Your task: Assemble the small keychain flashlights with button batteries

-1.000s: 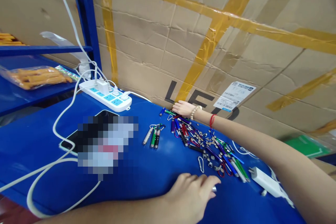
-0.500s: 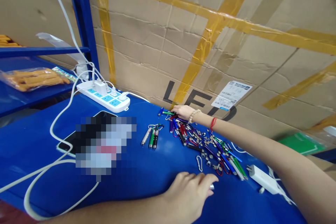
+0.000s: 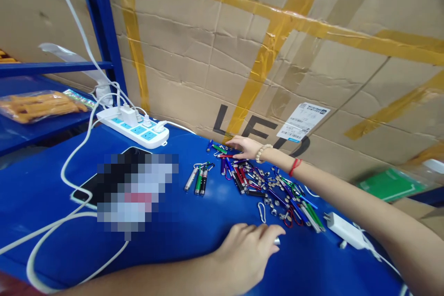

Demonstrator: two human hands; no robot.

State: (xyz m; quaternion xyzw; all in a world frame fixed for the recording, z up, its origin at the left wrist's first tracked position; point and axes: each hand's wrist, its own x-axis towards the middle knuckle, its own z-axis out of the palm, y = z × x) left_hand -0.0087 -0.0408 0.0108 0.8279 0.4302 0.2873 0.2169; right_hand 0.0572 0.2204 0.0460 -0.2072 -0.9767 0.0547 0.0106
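My right hand (image 3: 243, 147) reaches far across the blue table (image 3: 194, 222) to the back end of a pile of small keychain flashlights (image 3: 243, 176). Its fingers lie stretched over the green and red ones by the cardboard wall. A bead bracelet and a red string circle that wrist. My left hand (image 3: 244, 255) rests on the table at the near edge, fingers curled together, with a small silver piece (image 3: 276, 241) at its fingertips. Three flashlights (image 3: 198, 179) lie apart to the left of the pile. Small metal parts and a loose clip (image 3: 262, 212) are scattered around.
A large taped cardboard box (image 3: 277, 55) walls the back. A white power strip (image 3: 133, 126) with plugs and white cables sits at the left, a phone (image 3: 83, 192) beside a blurred patch, a white charger (image 3: 345, 230) at the right. A blue shelf holds a bag of orange items (image 3: 38, 104).
My right hand has lifted a little off the pile and its fingers now point left over the back flashlights. The view has shifted slightly; my left hand has stayed put.
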